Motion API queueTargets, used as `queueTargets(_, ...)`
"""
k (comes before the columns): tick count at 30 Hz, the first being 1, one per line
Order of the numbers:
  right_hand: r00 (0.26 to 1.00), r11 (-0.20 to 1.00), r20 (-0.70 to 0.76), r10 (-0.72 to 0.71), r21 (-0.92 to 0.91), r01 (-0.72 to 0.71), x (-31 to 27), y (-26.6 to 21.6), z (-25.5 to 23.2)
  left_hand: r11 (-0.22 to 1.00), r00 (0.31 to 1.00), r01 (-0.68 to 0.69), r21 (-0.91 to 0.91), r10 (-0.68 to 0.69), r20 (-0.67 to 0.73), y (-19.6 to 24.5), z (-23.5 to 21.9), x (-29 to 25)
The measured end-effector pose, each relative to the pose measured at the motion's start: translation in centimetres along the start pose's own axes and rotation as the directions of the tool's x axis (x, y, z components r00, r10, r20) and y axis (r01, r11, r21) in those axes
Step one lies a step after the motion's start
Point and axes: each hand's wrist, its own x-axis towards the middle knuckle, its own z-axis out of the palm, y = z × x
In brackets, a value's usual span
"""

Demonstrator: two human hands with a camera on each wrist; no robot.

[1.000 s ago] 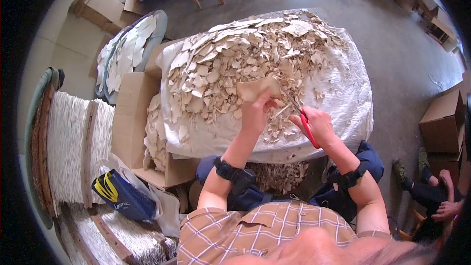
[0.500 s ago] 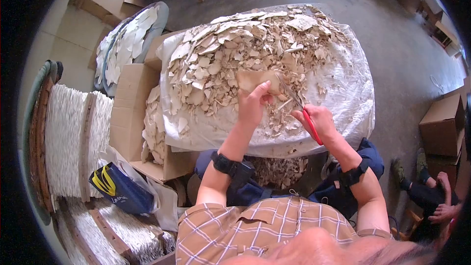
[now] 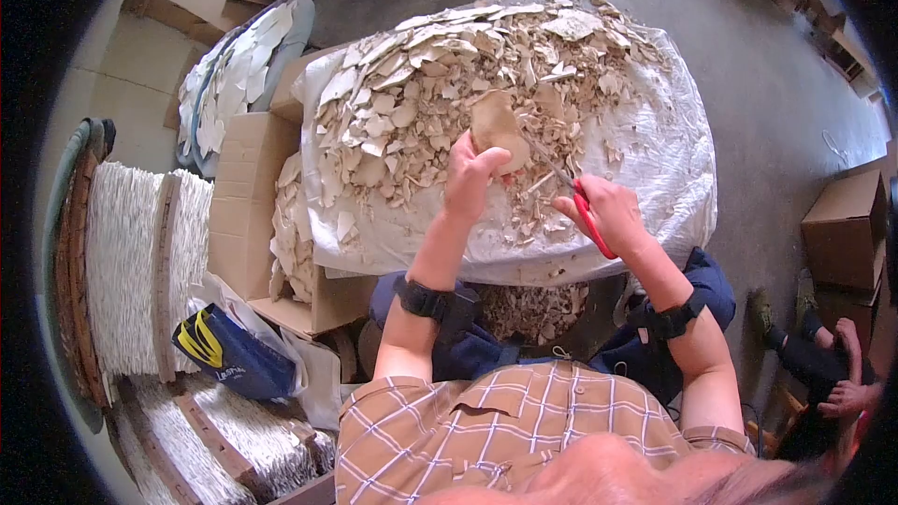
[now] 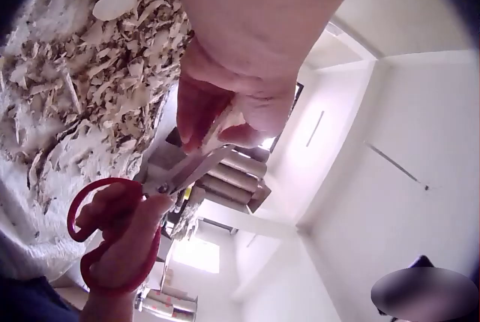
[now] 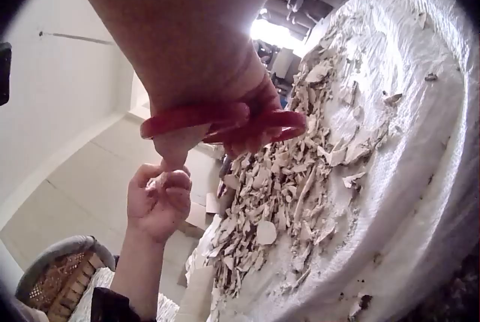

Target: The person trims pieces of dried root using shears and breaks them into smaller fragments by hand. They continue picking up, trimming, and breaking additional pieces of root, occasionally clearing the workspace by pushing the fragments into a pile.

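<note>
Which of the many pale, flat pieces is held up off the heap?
The tan, sheet-like piece pinched in the left hand, by the red-handled scissors; the others on the white sheet lie loose.

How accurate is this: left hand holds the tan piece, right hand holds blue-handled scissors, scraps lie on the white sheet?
Handle colour is wrong: the head view shows red-handled scissors. The rest stands: left hand holds the tan piece, right hand the scissors, scraps on the white sheet.
</note>
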Motion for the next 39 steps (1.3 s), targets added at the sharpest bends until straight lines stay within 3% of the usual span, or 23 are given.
queueTargets(3, 0.998, 1.0, 0.057, -0.007, 0.01, 0.007, -0.1, -0.1, -0.3, 0.997, 0.991, 0.072, 0.035, -0.075, 0.113, 0.7, -0.1, -0.2)
queueTargets(7, 0.998, 1.0, 0.054, -0.017, -0.012, 0.018, 0.0, 0.0, -0.3, 0.991, 0.994, 0.054, 0.124, -0.066, 0.091, 0.2, -1.3, 0.3)
queueTargets(9, 0.998, 1.0, 0.056, -0.019, -0.006, 0.019, 0.0, -0.1, -0.3, 0.999, 0.998, -0.052, 0.016, 0.051, 0.019, -0.2, -1.5, 0.4)
queueTargets(13, 0.997, 0.999, 0.079, -0.021, 0.045, 0.017, 0.0, 0.4, 0.6, 1.0, 0.998, -0.03, 0.006, 0.03, -0.049, -0.7, 0.9, -0.2)
queueTargets(19, 0.992, 0.993, 0.112, 0.05, 0.104, -0.062, -0.4, -0.3, 0.8, 0.963, 0.997, -0.037, -0.265, 0.018, -0.073, -2.6, 2.3, -0.5)
queueTargets(21, 0.993, 0.994, 0.092, 0.068, 0.081, -0.075, -0.5, -0.3, 1.3, 0.939, 0.986, 0.018, -0.344, -0.074, -0.151, -3.1, 2.7, -0.8)
queueTargets(25, 0.994, 0.996, 0.059, 0.09, 0.0, -0.09, -0.4, -0.6, 0.9, 0.932, 0.983, 0.03, -0.361, -0.092, -0.157, -3.2, 2.4, -0.8)
queueTargets(31, 0.991, 0.994, 0.084, 0.107, 0.017, -0.109, -0.6, -0.3, 1.2, 0.935, 0.988, 0.03, -0.352, -0.08, -0.13, -3.1, 2.2, -1.0)
queueTargets(33, 0.989, 0.993, 0.094, 0.116, 0.023, -0.118, -0.6, -0.3, 1.3, 0.959, 0.989, 0.052, -0.278, -0.088, -0.12, -2.8, 2.3, -1.1)
queueTargets(39, 0.996, 0.997, 0.035, 0.082, 0.003, -0.082, -0.2, -0.2, 0.9, 0.951, 0.974, -0.126, -0.284, 0.064, -0.215, -2.0, 1.9, -0.7)
